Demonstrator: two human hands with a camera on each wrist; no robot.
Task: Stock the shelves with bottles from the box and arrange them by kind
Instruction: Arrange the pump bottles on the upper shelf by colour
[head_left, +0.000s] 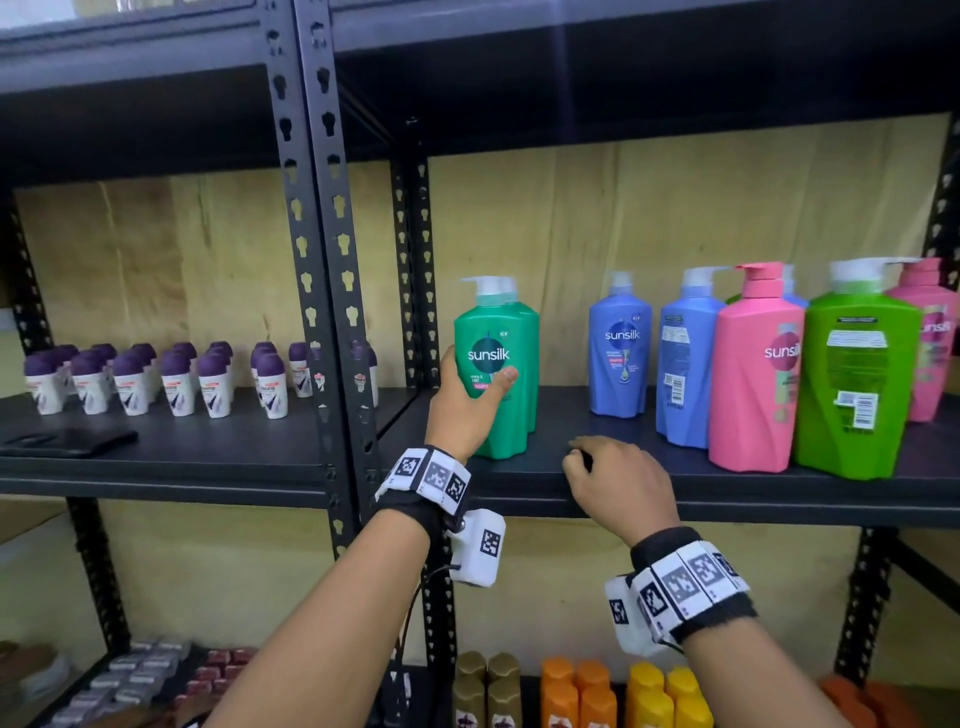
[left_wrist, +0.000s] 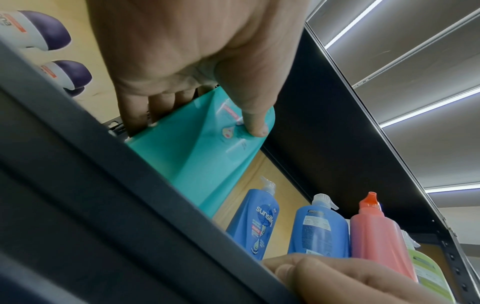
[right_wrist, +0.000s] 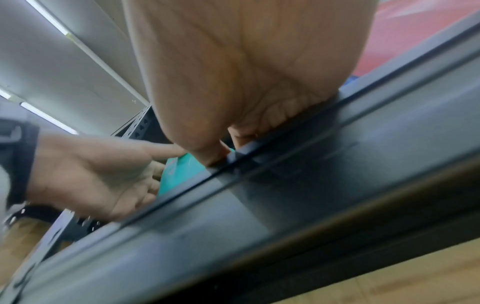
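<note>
the left hand (head_left: 462, 405) has its thumb across the front label and its fingers wrapped round the far side of a teal-green bottle (head_left: 491, 374), clamped on it low down; the bottle stands upright on the shelf (head_left: 550, 467), close to the left upright post (head_left: 332, 260) and near the front edge, with a second bottle of the same colour touching it just behind. the right hand (head_left: 618, 483) rests on the shelf's front edge with its fingers loosely curled and nothing in them; the right wrist view is too blurred to add more

further along the same shelf toward its right end stand two blue bottles (head_left: 649, 353), a pink bottle (head_left: 753, 374), a lime-green bottle (head_left: 852, 374) and another pink one behind it, crowded together with colours mixed and some labels facing backward

judging from this, the stocking is well along, with several bottles up, and the teal pair is being settled as its own group at the left end. what looks left is sorting the right-hand cluster: pinks together, labels forward. the box is not in view, so whether more remain to unpack cannot be told
</note>
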